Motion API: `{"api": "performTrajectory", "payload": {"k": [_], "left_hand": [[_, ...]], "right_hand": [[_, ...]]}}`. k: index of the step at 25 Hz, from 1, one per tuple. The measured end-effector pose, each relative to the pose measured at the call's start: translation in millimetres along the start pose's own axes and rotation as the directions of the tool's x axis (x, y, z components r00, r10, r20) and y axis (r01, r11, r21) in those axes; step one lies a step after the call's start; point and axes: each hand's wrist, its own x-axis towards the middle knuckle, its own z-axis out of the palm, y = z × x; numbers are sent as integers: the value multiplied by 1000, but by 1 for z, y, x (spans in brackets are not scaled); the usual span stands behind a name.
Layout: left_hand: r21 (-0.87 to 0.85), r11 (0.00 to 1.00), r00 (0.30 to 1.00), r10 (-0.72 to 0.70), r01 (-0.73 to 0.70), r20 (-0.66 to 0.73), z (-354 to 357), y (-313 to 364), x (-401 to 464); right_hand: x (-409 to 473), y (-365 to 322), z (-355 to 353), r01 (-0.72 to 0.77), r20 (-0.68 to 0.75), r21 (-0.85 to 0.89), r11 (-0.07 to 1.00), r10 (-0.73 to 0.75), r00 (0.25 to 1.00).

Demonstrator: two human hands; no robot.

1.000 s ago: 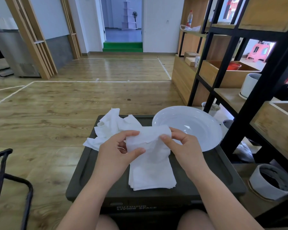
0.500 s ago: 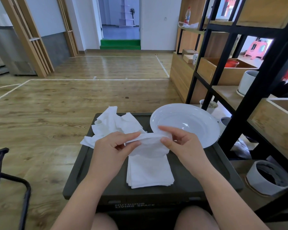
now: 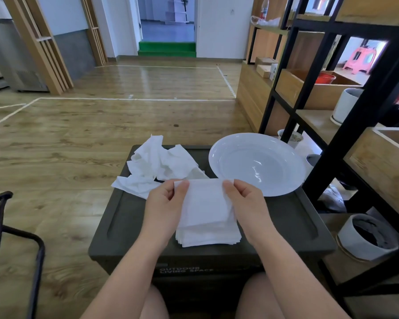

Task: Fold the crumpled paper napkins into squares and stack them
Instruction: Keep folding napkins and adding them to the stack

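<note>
napkin (image 3: pixel 204 201) held flat — top edge left-to-right, both hands

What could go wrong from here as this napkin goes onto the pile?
Both hands, left hand and right hand, pinch only the top corners of the napkin, so it may sag and land skewed on the folded stack. The crumpled napkins overhang the box's left edge and might slip off.

Desk (image 3: pixel 129 229) left strip is left bare | far side is blocked by crumpled napkins (image 3: pixel 157 166) and white bowl (image 3: pixel 258 164) | right flank is hemmed by black shelving (image 3: pixel 346 139)
</note>
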Motion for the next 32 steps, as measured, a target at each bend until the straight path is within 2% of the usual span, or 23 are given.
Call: {"api": "performTrajectory", "payload": {"k": [2, 5, 7, 12, 14, 16, 18, 20, 22, 25, 28, 30, 32], "left_hand": [[98, 993, 997, -65, 69, -40, 6, -14, -1], [312, 948, 997, -35, 56, -72, 8, -27, -2], [362, 930, 996, -30, 58, -83, 7, -32, -1], [362, 926, 994, -91, 104, -52, 3, -35, 5], [436, 893, 994, -86, 108, -69, 3, -36, 4], [512, 853, 993, -54, 102, -109, 5, -36, -1], [551, 834, 992, 51, 19, -111, 8, -36, -3], [544, 826, 986, 164, -150, 23, 8, -35, -2], [506, 809, 949, 192, -298, 251, 3, -35, -2], [496, 780, 877, 136, -382, 461, -17, -42, 0], [486, 788, 832, 57, -377, 552, -33, -40, 6], [525, 749, 811, 26, -403, 585, -34, -34, 14], [563, 719, 863, 102, -408, 495, -27, -26, 28]], "right_hand": [[0, 13, 5, 14, -102, -198, 980, -35, 994], [1, 27, 2, 17, -148, -484, 875, -101, 984], [2, 31, -2, -17, -175, -533, 846, -90, 980], [6, 36, -7, -35, -173, -594, 804, -85, 981], [6, 40, -6, -61, -171, -614, 787, -57, 984], [5, 42, -5, -110, -194, -650, 752, -24, 981], [4, 42, -4, -125, -215, -703, 700, -41, 976], [2, 40, -3, 7, -129, -751, 660, -157, 979], [2, 39, -4, 209, 70, -728, 653, -233, 970], [1, 41, -14, 352, 317, -657, 667, -179, 931], [-1, 44, -29, 372, 392, -627, 684, -135, 910], [-2, 43, -32, 378, 407, -622, 685, -130, 904], [-2, 40, -31, 374, 407, -626, 684, -123, 905]]}}
